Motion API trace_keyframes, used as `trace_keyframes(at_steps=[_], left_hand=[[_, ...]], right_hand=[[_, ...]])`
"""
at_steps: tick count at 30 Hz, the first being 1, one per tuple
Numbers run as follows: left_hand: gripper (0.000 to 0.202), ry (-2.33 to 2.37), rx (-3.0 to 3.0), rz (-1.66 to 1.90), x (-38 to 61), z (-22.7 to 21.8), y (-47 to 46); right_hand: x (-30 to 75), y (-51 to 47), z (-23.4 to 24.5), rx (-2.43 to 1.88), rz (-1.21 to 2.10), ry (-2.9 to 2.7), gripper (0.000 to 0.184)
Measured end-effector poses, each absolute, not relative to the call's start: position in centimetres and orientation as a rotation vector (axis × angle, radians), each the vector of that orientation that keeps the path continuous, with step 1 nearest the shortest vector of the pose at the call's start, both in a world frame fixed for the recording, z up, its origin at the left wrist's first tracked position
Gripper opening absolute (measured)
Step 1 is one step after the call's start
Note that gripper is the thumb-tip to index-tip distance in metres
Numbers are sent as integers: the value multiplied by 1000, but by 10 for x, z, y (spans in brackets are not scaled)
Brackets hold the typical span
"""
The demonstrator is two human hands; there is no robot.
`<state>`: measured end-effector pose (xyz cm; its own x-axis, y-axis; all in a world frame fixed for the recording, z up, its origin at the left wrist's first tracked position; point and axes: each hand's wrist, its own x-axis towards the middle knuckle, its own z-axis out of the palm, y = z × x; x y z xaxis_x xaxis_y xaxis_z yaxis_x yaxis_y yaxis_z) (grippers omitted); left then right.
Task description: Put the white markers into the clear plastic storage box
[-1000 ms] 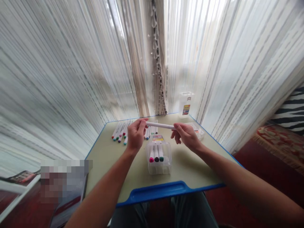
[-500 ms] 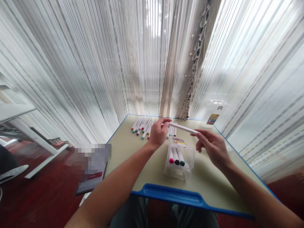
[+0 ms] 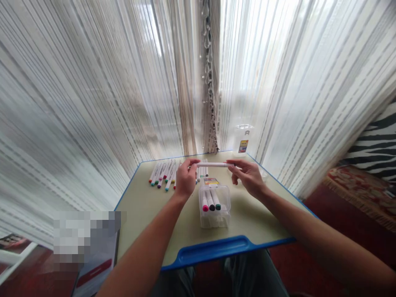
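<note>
A white marker (image 3: 213,164) is held level above the table between my two hands. My left hand (image 3: 187,178) pinches its left end, and my right hand (image 3: 247,175) grips the right end, whose tip is partly hidden by the fingers. Below them, a clear plastic case (image 3: 215,218) stands with three markers (image 3: 211,201) in it, their ends pink, black and green. Several white markers (image 3: 163,173) with coloured ends lie on the table left of my left hand. More markers (image 3: 202,170) lie behind the held one, partly covered by it and my fingers.
The table (image 3: 142,218) has a blue edge and a blue front tray (image 3: 213,250). A clear container (image 3: 243,142) with a yellow label stands at the back right, by the string curtain (image 3: 161,82). A partly pixelated tablet-like object (image 3: 95,264) is at the left edge.
The view has swung to the right, so the table appears further left. The marker has gone from slanting down to the right to nearly level, still held in both hands.
</note>
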<state>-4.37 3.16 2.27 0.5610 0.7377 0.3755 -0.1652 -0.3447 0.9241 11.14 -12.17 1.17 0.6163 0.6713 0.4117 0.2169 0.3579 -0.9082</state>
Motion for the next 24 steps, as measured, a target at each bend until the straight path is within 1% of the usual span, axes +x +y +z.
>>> trace_keyframes(at_steps=[7, 14, 20, 24], left_hand=[[19, 469, 1692, 1009, -43, 20, 35], [25, 435, 1638, 1025, -42, 21, 35], [25, 443, 1603, 1047, -41, 20, 40], [23, 458, 1606, 1060, -39, 17, 45]], right_hand=[[115, -117, 6, -1202, 369, -863, 51], [123, -121, 17, -1162, 332, -828, 44], [117, -171, 44, -1096, 8, -765, 28], [94, -229, 51, -1226, -140, -826, 21]])
